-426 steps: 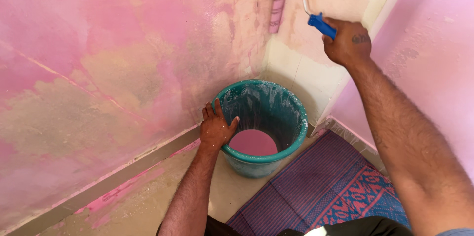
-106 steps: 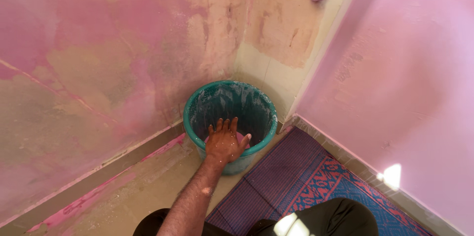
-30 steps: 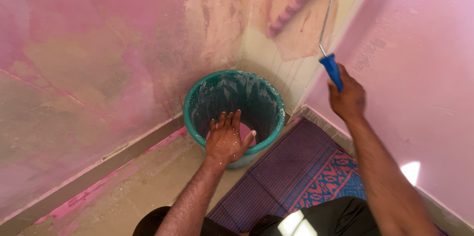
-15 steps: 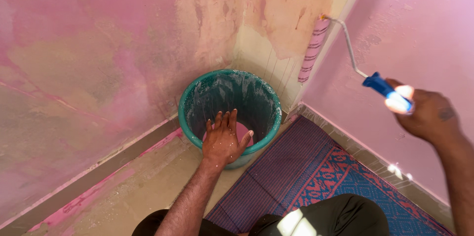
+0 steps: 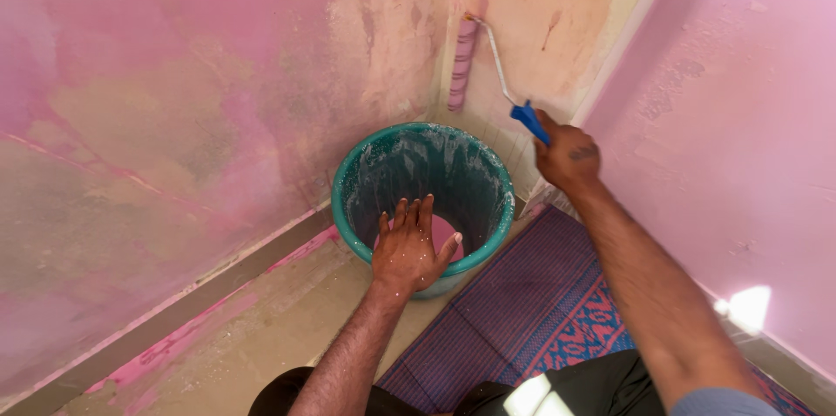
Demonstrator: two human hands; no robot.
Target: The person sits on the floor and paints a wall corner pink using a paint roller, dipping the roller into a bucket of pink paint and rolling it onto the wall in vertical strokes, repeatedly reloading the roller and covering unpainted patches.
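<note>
Against corner wall, paint roller [image 5: 462,63] upright, handle slanting down into right hand [image 5: 568,155].

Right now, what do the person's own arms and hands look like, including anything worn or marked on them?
Both forearms are bare and hairy, with no gloves, watch or rings visible. The left hand and its wrist carry small pale paint flecks. The right hand has a small dark mark on its back, possibly a tattoo. At the frame's bottom right, the edge of a grey-blue sleeve shows on the right arm.
</note>
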